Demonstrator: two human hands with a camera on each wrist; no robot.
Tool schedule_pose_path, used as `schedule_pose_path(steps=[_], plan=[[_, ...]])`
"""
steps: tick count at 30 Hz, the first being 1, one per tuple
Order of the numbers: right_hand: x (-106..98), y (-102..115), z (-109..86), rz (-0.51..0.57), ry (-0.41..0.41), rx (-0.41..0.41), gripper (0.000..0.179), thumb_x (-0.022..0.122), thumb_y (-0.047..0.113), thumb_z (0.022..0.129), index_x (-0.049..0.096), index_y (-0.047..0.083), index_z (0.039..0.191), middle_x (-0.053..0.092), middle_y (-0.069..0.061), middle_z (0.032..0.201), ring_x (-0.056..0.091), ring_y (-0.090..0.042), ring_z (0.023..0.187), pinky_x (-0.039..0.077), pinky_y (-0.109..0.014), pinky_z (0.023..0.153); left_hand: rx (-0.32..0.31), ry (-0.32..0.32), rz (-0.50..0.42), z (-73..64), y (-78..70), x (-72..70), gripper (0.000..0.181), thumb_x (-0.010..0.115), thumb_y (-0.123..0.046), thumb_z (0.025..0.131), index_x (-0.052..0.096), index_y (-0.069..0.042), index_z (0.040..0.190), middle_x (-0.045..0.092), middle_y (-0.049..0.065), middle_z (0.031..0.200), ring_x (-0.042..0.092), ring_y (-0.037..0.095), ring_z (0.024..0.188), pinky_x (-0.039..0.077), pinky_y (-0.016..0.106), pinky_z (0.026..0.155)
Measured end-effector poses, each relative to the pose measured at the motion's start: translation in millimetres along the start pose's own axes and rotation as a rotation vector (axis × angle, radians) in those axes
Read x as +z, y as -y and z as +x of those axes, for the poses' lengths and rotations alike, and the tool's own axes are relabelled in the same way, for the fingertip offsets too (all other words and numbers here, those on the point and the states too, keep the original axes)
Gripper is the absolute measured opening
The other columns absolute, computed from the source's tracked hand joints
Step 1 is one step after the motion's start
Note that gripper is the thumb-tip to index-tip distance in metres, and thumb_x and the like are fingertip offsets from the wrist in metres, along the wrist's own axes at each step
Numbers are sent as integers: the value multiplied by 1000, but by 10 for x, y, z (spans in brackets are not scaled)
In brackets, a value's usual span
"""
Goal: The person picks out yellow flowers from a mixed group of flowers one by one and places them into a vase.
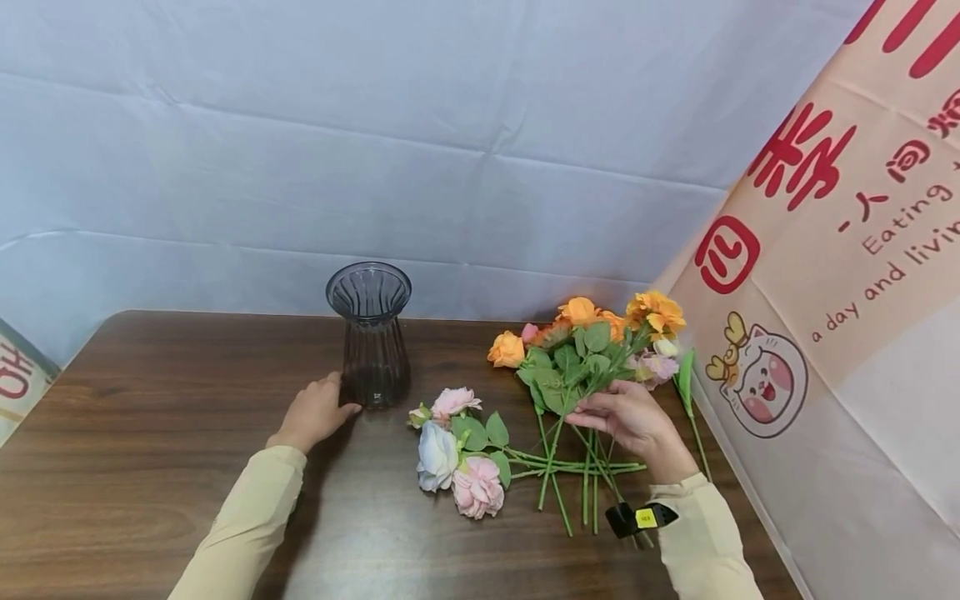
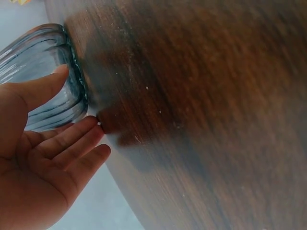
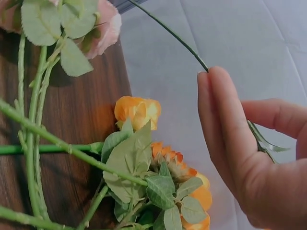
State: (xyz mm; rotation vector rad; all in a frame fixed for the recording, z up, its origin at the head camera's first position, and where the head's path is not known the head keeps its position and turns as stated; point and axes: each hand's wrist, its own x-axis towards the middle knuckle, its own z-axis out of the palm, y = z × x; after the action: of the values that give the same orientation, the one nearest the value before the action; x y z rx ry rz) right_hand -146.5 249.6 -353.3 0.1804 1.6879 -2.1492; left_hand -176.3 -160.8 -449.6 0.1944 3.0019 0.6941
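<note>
Head view, left hand (image 1: 313, 412) loose at vase (image 1: 377, 362) base, right hand (image 1: 626, 421) pinching a stem (image 3: 172, 34), pink flowers (image 1: 478, 487) between hands on table (image 1: 150, 433).

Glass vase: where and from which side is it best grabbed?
Probably round the narrower neck below its flared rim, from the left: the vase stands upright, the flare should resist slipping, and the left hand is on that side, while flowers lie to the right.
</note>
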Motion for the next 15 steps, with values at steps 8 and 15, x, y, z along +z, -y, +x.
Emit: schedule_pose_path(steps=[8, 15], plan=[[11, 4, 10, 69, 18, 5, 15, 39, -16, 88, 50, -10, 82, 50, -22, 88, 63, -26, 79, 52, -33, 82, -8, 20, -9, -1, 5, -4, 64, 66, -25, 85, 40, 18, 124, 52, 36, 111, 53, 48, 98, 45, 55, 81], [60, 26, 46, 105, 12, -3, 25, 37, -15, 90, 58, -7, 79, 55, -19, 84, 65, -25, 80, 51, -33, 82, -18, 22, 9, 21, 21, 16, 63, 66, -23, 85, 39, 19, 124, 52, 37, 111, 53, 48, 98, 46, 55, 81]])
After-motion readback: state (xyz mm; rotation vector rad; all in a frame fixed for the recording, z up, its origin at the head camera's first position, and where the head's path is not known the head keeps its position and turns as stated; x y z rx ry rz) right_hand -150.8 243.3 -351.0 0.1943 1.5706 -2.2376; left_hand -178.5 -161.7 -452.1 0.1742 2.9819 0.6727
